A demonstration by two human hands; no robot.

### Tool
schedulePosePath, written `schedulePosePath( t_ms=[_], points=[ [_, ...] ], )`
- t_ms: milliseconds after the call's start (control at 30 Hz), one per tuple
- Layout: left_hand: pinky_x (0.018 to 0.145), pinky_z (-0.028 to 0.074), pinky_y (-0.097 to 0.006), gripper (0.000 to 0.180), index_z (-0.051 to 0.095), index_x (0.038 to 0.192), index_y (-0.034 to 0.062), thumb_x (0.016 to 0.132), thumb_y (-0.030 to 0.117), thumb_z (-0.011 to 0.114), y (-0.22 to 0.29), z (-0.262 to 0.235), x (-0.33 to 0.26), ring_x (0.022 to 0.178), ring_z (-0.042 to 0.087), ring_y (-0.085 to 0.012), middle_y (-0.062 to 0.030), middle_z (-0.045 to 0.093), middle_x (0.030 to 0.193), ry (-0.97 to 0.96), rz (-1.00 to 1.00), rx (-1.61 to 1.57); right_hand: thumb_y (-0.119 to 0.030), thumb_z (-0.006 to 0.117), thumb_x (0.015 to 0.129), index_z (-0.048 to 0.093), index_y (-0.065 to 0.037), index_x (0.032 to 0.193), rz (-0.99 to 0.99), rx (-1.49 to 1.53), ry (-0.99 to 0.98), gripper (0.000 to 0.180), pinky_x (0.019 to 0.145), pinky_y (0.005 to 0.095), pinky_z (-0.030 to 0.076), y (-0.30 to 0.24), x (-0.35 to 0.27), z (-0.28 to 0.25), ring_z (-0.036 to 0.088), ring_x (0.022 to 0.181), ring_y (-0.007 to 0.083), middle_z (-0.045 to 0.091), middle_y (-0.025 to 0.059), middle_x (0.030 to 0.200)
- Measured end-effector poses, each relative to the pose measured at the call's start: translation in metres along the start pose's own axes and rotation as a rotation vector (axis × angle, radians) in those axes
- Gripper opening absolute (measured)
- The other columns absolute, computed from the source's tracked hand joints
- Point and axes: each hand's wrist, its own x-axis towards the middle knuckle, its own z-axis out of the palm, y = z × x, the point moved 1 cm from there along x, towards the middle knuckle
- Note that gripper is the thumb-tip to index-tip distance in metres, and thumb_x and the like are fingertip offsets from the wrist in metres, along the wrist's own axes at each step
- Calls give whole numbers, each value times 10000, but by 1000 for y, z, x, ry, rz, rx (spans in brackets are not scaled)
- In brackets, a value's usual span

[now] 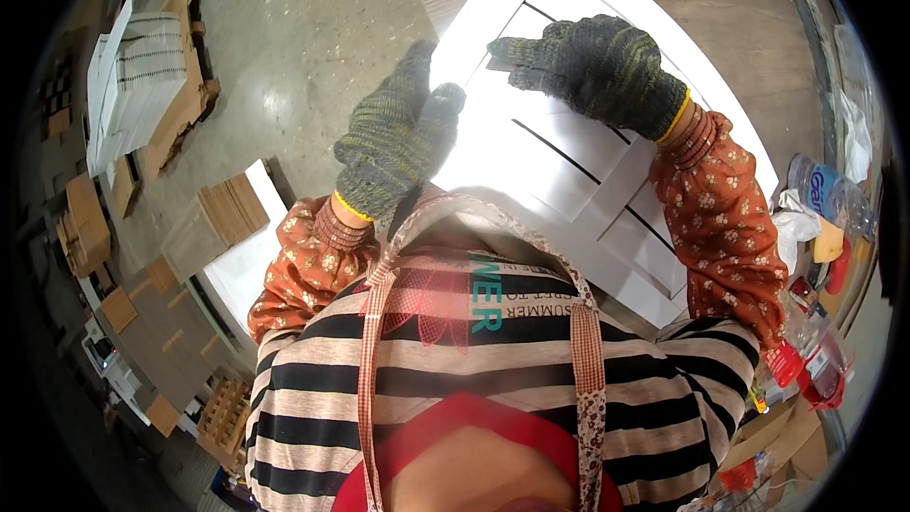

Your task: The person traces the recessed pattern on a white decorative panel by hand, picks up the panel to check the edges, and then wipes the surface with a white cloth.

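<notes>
A white panel (559,156) with grooves and dark slots lies in front of me on a brown surface. My left hand (393,128), in a dark green knitted glove, grips its left edge, thumb toward the panel's face and fingers along the outer side. Over the upper part of the panel is my right hand (607,71), gloved alike, its fingers closed and pointing left. A small dark flat piece (499,64) shows at its fingertips, against the panel; what kind of thing it is cannot be made out.
Right of the panel are a clear plastic bottle (829,192), a white crumpled bag (794,232) and a red-capped bottle (823,370). Stacked white panels (142,76) stand at far left, above a brown cardboard stack (233,207). Concrete floor (303,28) lies between.
</notes>
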Motion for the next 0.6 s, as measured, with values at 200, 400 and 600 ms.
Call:
schedulePosePath(
  t_ms=[200, 400, 600],
  points=[
    [712, 540, -375, 574, 402, 1447, 68, 978, 380, 512, 11, 6, 4, 778, 678, -238, -159, 682, 1020, -58, -78, 179, -370, 556, 945, 647, -181, 1225, -177, 64, 76, 350, 697, 361, 508, 22, -7, 13, 643, 740, 226, 685, 88, 847],
    [668, 526, -404, 575, 376, 1468, 117, 981, 406, 476, 10, 9, 3, 726, 663, -294, -172, 672, 945, -42, -17, 358, -334, 541, 947, 698, -158, 1043, 128, 110, -90, 255, 570, 406, 478, -11, -2, -2, 630, 666, 248, 658, 79, 773],
    [653, 515, -433, 571, 392, 1457, 114, 974, 407, 468, 20, 9, 3, 707, 660, -302, -179, 662, 884, -68, -182, 299, -309, 556, 925, 701, -153, 998, -122, -121, 180, 225, 538, 408, 481, -2, -8, 20, 614, 584, 254, 625, 101, 684]
  ],
)
